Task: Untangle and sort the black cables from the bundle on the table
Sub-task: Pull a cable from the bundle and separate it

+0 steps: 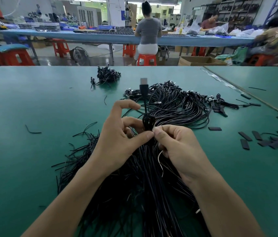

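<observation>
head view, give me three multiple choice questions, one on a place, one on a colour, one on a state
1. Where do the flat black pieces lie? A far left B on the right C on the bundle
2. The table top is A green B white C red
3. The USB plug of the held cable A lies flat B sits in a socket C points up
B: they scatter right of the right hand. A: teal-green mat. C: it stands above the left hand.
</observation>
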